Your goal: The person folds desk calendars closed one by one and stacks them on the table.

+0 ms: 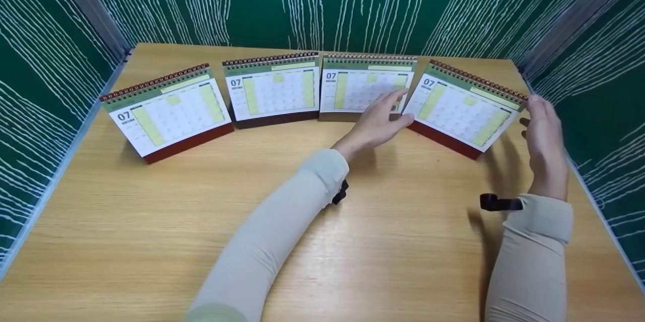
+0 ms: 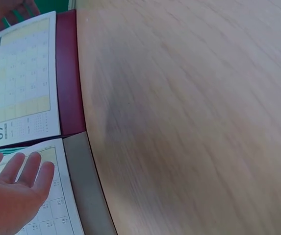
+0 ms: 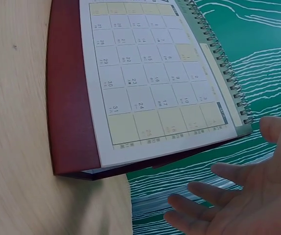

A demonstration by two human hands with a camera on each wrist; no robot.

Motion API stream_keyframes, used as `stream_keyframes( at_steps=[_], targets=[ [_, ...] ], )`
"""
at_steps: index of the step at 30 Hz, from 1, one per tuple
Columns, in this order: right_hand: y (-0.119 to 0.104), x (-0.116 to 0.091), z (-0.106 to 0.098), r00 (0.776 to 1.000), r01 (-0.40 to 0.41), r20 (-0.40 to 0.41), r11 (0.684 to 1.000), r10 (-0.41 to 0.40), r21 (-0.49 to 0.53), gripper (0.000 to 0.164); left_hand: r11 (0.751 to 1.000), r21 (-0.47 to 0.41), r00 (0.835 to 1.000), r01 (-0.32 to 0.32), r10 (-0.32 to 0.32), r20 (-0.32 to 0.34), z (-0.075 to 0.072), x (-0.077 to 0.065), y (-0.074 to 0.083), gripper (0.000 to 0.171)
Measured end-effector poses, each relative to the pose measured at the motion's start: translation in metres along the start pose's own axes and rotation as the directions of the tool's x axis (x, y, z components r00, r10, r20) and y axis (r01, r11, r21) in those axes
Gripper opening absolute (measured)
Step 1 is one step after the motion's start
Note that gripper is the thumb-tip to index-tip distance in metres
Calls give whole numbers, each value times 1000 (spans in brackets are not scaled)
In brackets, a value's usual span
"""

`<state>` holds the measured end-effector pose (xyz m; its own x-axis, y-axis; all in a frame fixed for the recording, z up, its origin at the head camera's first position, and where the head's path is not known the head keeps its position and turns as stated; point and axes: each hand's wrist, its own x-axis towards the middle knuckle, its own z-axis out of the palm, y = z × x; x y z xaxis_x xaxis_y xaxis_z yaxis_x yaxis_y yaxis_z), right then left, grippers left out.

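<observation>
Desk calendars with spiral-bound tops stand tilted in a curved row. The rightmost calendar [image 1: 461,110] has a dark red base and is angled inward. Its left edge is by my left hand [image 1: 378,120], whose thumb is near the lower left corner; contact is unclear. Those fingers stretch in front of the grey-brown-based calendar [image 1: 352,82], covering part of its page. At the rightmost calendar's right edge is my right hand [image 1: 545,145], palm facing it. In the right wrist view, the right hand [image 3: 248,191] has spread, relaxed fingers, with a gap between them and the calendar.
Farther left stand a dark-based calendar [image 1: 277,87] and a red-based calendar [image 1: 174,110]. All are on a wooden table [image 1: 383,251]. Green panels [image 1: 257,4] with white streaks rise behind and at both sides. A black wrist device [image 1: 499,202] juts from the right sleeve.
</observation>
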<state>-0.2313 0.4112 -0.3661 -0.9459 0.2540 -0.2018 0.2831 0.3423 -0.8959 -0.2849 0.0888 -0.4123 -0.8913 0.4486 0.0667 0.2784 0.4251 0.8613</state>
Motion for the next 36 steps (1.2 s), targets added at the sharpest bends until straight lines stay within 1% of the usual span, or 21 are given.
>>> stream_keyframes(
  at_steps=[6,8,13,18,23,28,31,33,36],
  targets=[
    [-1,2,2,1000,-12,27,1000,12,-13,80,999,-14,999,34,-34,1,6,4,0,67],
    [-1,2,2,999,-28,31,1000,28,0,80,999,-20,999,41,-40,5,8,6,1,67],
    [0,2,2,995,-76,62,995,73,60,84,999,2,999,38,-38,-1,13,11,4,68],
    [2,1,5,991,-88,108,993,79,80,84,999,-2,999,47,-47,-3,15,13,4,69],
    [5,3,6,983,-113,157,990,98,89,90,998,4,998,65,-65,2,18,16,5,72],
    [6,4,6,972,-144,200,983,120,112,94,995,10,995,103,-103,6,21,17,6,75],
    [6,4,6,969,-144,221,981,112,134,91,993,-2,993,120,-120,9,22,17,7,76],
    [7,5,6,966,-141,242,974,95,178,89,992,-5,992,124,-124,11,23,18,8,76],
    [9,6,5,964,-123,258,971,67,207,84,992,-14,992,129,-129,15,24,19,9,77]
  ],
)
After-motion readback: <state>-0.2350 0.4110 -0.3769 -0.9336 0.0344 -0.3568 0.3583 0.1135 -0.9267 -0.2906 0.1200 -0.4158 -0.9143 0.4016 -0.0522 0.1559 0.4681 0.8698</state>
